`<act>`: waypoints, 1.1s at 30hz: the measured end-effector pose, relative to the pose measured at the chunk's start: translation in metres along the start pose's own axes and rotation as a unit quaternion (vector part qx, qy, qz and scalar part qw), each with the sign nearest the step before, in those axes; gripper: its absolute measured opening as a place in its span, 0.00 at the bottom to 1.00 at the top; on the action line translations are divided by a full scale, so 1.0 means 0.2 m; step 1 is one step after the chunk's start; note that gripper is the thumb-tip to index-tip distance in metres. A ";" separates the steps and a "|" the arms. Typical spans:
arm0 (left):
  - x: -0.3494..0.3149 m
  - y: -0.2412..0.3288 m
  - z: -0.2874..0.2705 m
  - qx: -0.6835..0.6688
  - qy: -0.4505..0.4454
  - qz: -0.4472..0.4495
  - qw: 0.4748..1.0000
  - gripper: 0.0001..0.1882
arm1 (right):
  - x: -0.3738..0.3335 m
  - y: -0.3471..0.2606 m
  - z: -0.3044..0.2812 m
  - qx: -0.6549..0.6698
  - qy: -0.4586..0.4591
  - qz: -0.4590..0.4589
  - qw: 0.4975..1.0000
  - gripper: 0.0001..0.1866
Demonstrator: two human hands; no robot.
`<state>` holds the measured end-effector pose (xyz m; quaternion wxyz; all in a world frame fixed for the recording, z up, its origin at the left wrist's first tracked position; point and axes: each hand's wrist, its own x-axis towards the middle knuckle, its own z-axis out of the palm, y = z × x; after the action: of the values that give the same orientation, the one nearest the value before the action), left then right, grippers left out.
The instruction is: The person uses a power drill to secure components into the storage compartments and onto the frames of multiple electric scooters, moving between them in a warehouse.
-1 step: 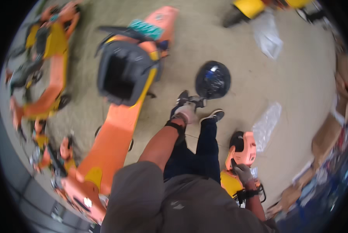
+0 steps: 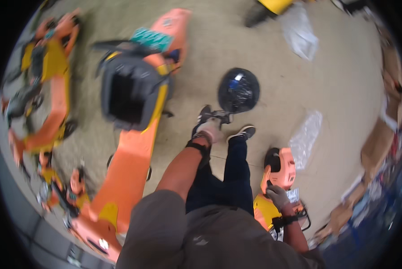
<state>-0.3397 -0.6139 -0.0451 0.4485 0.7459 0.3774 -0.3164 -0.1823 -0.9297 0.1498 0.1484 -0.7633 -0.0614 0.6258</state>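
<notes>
My left hand, in a pale glove, is low in front of my legs, its fingers closed around a dark grey, tool-like thing; motion blur hides its exact kind. Just beyond that lies a round, glossy black thing on the floor. My right hand, in a grey glove, reaches down at my right side beside a small orange and yellow vehicle. Its fingers look curled, with a dark piece showing at their tips. What they grip is unclear. Black bands circle both wrists.
A large orange vehicle with a grey open basket stands close on my left. More orange and yellow vehicles line the far left. Clear plastic bags lie on the concrete floor. Cardboard is piled along the right edge.
The whole scene has shifted slightly left in the picture as my head moved. Both hands keep nearly the same places and grips.
</notes>
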 end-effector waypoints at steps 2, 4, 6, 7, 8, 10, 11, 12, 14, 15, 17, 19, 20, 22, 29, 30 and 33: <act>0.22 -0.15 0.18 -0.015 0.102 0.080 0.991 0.16 | 0.16 0.00 0.12 0.041 -0.032 -0.004 0.999 0.12; 0.34 0.05 0.07 0.008 -0.008 0.046 0.999 0.18 | 0.26 0.09 0.20 0.079 -0.053 0.053 0.994 0.12; 0.51 0.12 0.10 0.012 -0.028 0.049 0.998 0.19 | 0.34 0.16 0.29 0.146 -0.117 0.121 0.975 0.12; 0.59 0.17 0.14 0.018 -0.037 0.056 0.998 0.19 | 0.37 0.24 0.34 0.180 -0.128 0.147 0.964 0.11; 0.66 0.18 0.17 0.046 -0.017 0.071 0.996 0.19 | 0.40 0.28 0.37 0.193 -0.128 0.151 0.961 0.11; 0.80 0.17 0.27 0.082 -0.009 0.086 0.993 0.20 | 0.44 0.34 0.40 0.179 -0.153 0.215 0.948 0.11; 0.87 0.16 0.32 0.122 0.025 0.108 0.986 0.20 | 0.46 0.34 0.37 0.218 -0.136 0.235 0.938 0.11; 0.95 0.14 0.37 0.161 0.059 0.132 0.976 0.21 | 0.46 0.36 0.36 0.227 -0.140 0.239 0.934 0.11; 1.07 0.17 0.43 0.195 0.013 0.135 0.971 0.23 | 0.47 0.42 0.31 0.290 -0.130 0.257 0.913 0.11; 1.13 0.18 0.46 0.249 0.000 0.151 0.957 0.22 | 0.46 0.44 0.29 0.296 -0.131 0.261 0.910 0.11; 1.22 0.15 0.53 0.304 -0.017 0.165 0.938 0.22 | 0.47 0.47 0.26 0.329 -0.137 0.268 0.895 0.12; 1.26 0.00 0.60 0.311 0.115 0.276 0.902 0.21 | 0.50 0.48 0.25 0.322 -0.144 0.266 0.897 0.13; 1.24 -0.06 0.62 0.315 0.111 0.271 0.903 0.21 | 0.51 0.47 0.25 0.312 -0.151 0.260 0.901 0.13; 1.11 -0.19 0.68 0.276 -0.031 0.147 0.949 0.17 | 0.49 0.45 0.26 0.323 -0.143 0.253 0.901 0.13; 0.19 -0.06 0.45 -0.003 -0.121 0.030 0.992 0.26 | 0.44 0.47 0.34 0.174 -0.093 0.136 0.971 0.14; 0.07 -0.08 0.35 0.015 -0.111 0.043 0.993 0.26 | 0.45 0.46 0.34 0.080 -0.090 0.069 0.990 0.15; -0.15 -0.04 0.01 0.023 -0.087 0.048 0.995 0.23 | 0.40 0.32 0.26 0.029 -0.034 -0.038 0.998 0.16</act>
<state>-0.3623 -0.6212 -0.0249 0.4767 0.7431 0.2932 -0.3668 -0.2224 -0.9602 0.0464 0.1916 -0.7344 -0.0772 0.6465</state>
